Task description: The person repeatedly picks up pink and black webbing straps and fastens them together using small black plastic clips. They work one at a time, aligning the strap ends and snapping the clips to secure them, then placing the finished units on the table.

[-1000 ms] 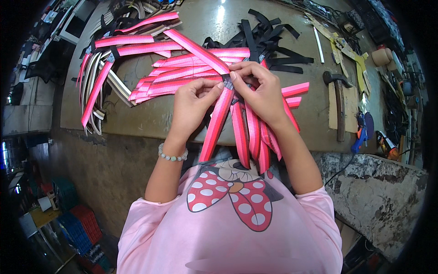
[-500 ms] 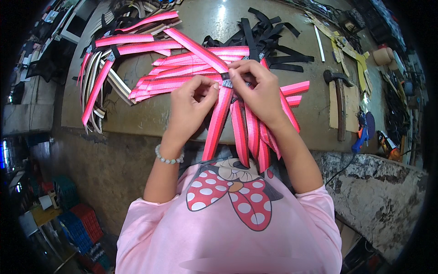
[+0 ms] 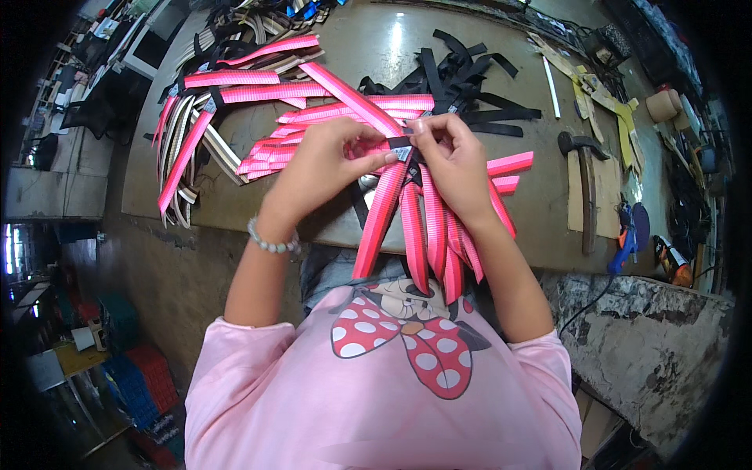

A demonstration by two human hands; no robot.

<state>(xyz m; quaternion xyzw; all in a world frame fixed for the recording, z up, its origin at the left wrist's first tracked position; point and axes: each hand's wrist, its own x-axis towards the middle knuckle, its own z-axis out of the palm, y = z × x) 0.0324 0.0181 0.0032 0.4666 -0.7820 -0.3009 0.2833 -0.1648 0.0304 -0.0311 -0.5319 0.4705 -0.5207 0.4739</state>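
Observation:
At the table's near edge, both hands work on a pink-and-red webbing strap [image 3: 381,219] where a black band [image 3: 399,142] with a small printed label [image 3: 403,153] crosses it. My left hand [image 3: 333,160] grips this spot from the left, its thumb over the label and its other fingers curled behind. Close beside it, my right hand [image 3: 456,160] pinches at the black band; what lies between its fingertips is mostly hidden. More pink straps [image 3: 433,211] hang over the edge below my hands. Others lie stacked [image 3: 274,149] behind my left hand.
A heap of black strips [image 3: 446,78] lies beyond my hands. At left are beige-and-black straps [image 3: 182,149] mixed with pink ones. To the right, a hammer [image 3: 587,196] rests on cardboard [image 3: 607,196], near a blue corded tool [image 3: 624,247] and a white stick [image 3: 551,88].
My left hand has shifted right onto the band, its thumb now on the label. My right hand has moved slightly down and right. The whole view has shifted a little.

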